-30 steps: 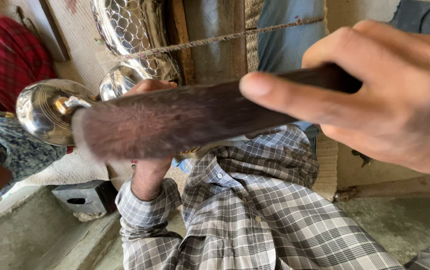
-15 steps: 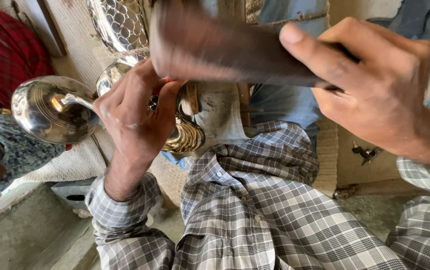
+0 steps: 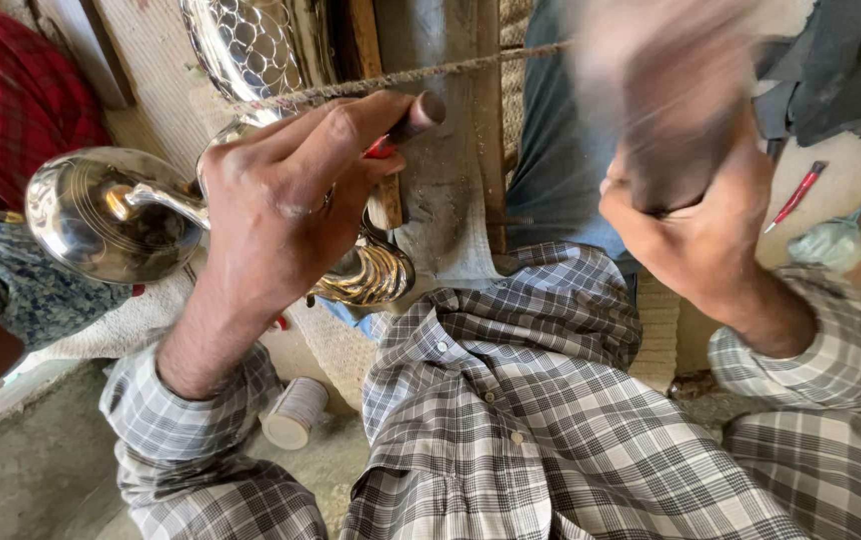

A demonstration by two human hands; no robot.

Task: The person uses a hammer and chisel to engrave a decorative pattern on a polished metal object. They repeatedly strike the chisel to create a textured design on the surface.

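At the far left lies a piece of red checked cloth (image 3: 11,100), and beside it stands a polished, rounded silver-coloured metal vessel (image 3: 111,215) with a curved spout or handle arching off toward the centre. The left hand (image 3: 286,210) comes next, lying over the neck of that shiny ware. Its fingers are curled together and clamped on a short dark metal punch with a rounded top (image 3: 413,115), which is pointed down toward the work. Under the hand a ribbed, brass-coloured metal fitting (image 3: 371,275) shows, resting against a worn upright wooden post (image 3: 451,170). Above, a silver-coloured metal piece with a scale-like chased pattern (image 3: 251,45) leans at the top edge, and a twisted rope (image 3: 431,72) runs across the post. A small white tube-shaped roll (image 3: 294,412) lies on the ground below.

To the right, the right hand (image 3: 696,225) has its fingers wrapped tight round a dark wooden mallet or hammer (image 3: 666,100); motion blurs it so heavily that its exact shape is hard to tell. A red pen-like tool (image 3: 796,195) lies on the floor further right.

Judging by how things lie, the patterned piece already carries finished chasing, while the fitting under the punch looks to be mid-way through its working, with strikes left to make.
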